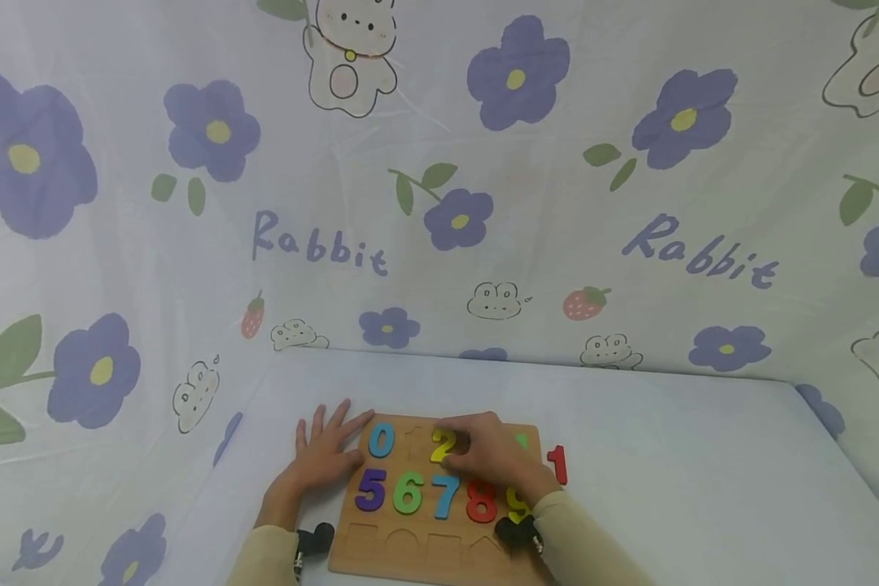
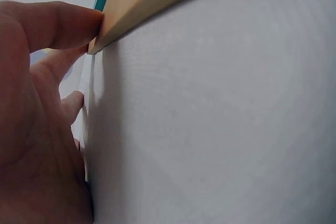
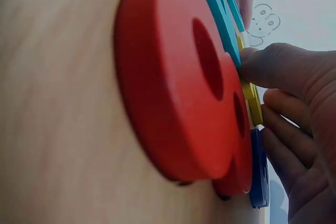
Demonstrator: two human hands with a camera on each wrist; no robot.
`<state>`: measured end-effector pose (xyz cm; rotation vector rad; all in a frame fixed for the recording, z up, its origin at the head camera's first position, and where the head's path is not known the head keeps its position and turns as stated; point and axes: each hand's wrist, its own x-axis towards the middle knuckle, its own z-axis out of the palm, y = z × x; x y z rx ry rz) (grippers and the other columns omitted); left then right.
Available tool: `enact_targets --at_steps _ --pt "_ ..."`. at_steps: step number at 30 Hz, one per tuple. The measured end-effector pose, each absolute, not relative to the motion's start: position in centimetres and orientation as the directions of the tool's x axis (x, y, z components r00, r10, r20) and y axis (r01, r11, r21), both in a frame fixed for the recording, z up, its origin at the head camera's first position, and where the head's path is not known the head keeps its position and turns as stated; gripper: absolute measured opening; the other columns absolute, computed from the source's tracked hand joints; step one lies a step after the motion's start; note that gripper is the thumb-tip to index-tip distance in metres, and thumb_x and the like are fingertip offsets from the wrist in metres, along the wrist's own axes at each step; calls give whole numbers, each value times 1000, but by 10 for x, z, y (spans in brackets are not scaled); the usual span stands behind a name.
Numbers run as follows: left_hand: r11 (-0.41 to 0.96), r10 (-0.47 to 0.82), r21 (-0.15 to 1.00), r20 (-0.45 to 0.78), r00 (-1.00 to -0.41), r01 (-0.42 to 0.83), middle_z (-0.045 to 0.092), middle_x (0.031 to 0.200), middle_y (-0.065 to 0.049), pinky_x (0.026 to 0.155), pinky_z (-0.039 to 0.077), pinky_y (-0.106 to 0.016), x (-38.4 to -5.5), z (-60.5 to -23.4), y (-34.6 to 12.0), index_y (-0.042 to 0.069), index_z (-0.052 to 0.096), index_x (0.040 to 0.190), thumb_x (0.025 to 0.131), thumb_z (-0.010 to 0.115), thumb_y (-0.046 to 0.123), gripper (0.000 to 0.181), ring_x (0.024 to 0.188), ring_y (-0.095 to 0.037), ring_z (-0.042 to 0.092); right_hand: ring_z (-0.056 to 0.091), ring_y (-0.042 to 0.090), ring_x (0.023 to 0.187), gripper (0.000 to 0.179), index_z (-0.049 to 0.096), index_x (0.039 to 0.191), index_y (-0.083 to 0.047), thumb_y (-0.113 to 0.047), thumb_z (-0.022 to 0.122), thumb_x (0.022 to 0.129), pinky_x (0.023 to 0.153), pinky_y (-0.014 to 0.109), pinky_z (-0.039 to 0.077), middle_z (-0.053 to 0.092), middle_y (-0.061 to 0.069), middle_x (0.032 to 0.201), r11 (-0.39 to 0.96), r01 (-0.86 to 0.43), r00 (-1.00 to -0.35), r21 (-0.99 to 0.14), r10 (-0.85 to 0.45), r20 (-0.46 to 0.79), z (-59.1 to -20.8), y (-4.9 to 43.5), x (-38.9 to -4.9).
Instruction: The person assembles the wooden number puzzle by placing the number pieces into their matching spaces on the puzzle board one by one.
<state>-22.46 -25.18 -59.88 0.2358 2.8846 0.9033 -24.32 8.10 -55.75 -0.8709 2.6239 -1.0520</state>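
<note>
A wooden number board (image 1: 403, 553) lies on the white table. My left hand (image 1: 325, 456) rests at its left edge, fingers spread; in the left wrist view the thumb (image 2: 68, 24) touches the board's side. My right hand (image 1: 494, 452) is over the top row, pinching the yellow number 2 (image 1: 443, 446) between thumb and fingers. Whether the 2 is raised or seated cannot be told. A 1-shaped recess (image 1: 413, 443) shows between the blue 0 (image 1: 382, 440) and the 2. Beyond the fingers in the right wrist view is a dark blue piece (image 3: 257, 171).
Purple 5 (image 1: 370, 491), green 6 (image 1: 408, 493), blue 7 (image 1: 444, 496), red 8 (image 1: 481, 500) and a partly covered yellow 9 (image 1: 517, 505) fill the middle row. A red number 1 (image 1: 558, 465) lies off the board's right edge. A patterned curtain (image 1: 439, 317) hangs behind.
</note>
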Motion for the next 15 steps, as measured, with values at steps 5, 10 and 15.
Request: enact_targets --at_steps 5,10,15 --pt "809 182 577 -56 -982 117 19 183 -20 125 -17 -80 -225 -598 -251 27 50 166 96 66 26 71 167 -57 -6 64 14 100 59 69 150 -17 -27 87 94 93 28 60 77 -4 131 593 -455 -819 -665 -572 50 -557 82 -242" --pt "812 183 572 -60 -981 117 18 183 -20 125 -16 -80 -225 -597 -251 26 49 166 96 66 26 72 167 -57 -6 69 21 118 58 69 150 -19 -26 86 95 106 45 61 74 -1 143 585 -452 -829 -674 -554 75 -551 89 -237" --pt "815 181 568 -61 -982 115 18 183 -21 125 -15 -81 -224 -597 -252 27 49 166 96 66 26 73 167 -58 -6 65 29 142 58 70 150 -24 -30 87 94 115 56 55 71 -4 150 604 -423 -854 -676 -514 75 -537 105 -233"
